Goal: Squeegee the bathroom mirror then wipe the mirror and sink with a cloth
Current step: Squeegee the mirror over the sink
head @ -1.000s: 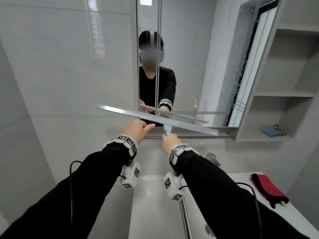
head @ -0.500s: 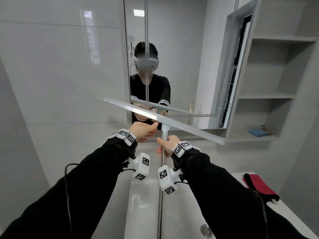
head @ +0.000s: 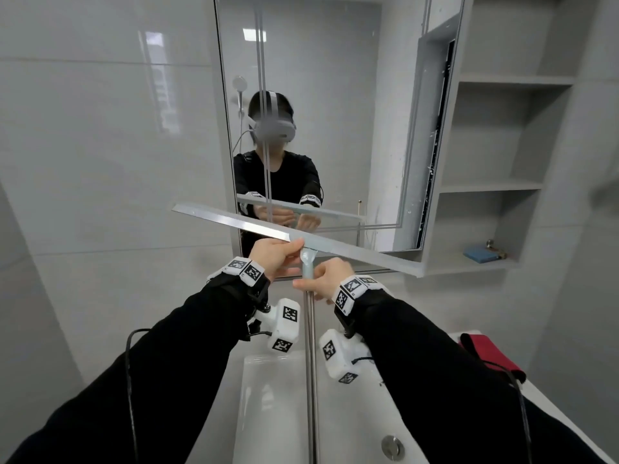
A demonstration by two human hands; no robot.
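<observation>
A long squeegee [head: 254, 227] with a metal blade, pale blue neck and steel pole is held up in front of the mirror [head: 321, 112]. Its blade slants from upper left to lower right across the mirror's lower edge. My left hand [head: 276, 257] pinches the blade just left of the neck. My right hand [head: 326, 276] grips the pole right below the neck. The pole runs straight down over the white sink [head: 268, 413]. A red cloth [head: 485, 353] lies on the counter at the right.
Open grey shelves [head: 495, 185] stand right of the mirror; a blue object [head: 480, 254] lies on the lowest one. Glossy grey wall tiles fill the left. The sink drain [head: 392, 447] shows at the bottom.
My view has tilted up, showing more of the mirror. My left hand moved in from behind the blade and now pinches it by the neck. My right hand stays on the pole.
</observation>
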